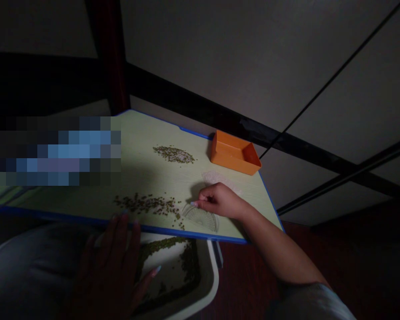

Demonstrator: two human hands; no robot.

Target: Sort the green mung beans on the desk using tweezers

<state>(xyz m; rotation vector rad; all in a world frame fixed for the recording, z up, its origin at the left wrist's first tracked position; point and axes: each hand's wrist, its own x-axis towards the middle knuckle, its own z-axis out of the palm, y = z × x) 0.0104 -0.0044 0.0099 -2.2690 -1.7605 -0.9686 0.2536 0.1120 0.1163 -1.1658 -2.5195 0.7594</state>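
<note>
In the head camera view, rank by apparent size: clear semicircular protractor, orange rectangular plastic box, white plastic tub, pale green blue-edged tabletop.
Largest to smallest:
1. Pale green blue-edged tabletop
2. White plastic tub, partly hidden
3. Orange rectangular plastic box
4. Clear semicircular protractor

Right hand (220,201), fingertips pinched, reaches toward twelve o'clock; left hand (115,262), fingers spread, at seven o'clock.

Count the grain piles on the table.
3: a green pile left of the orange box, a dark pile near the table's front edge, a pale pile between box and right hand. The blurred area may hide more.
</note>
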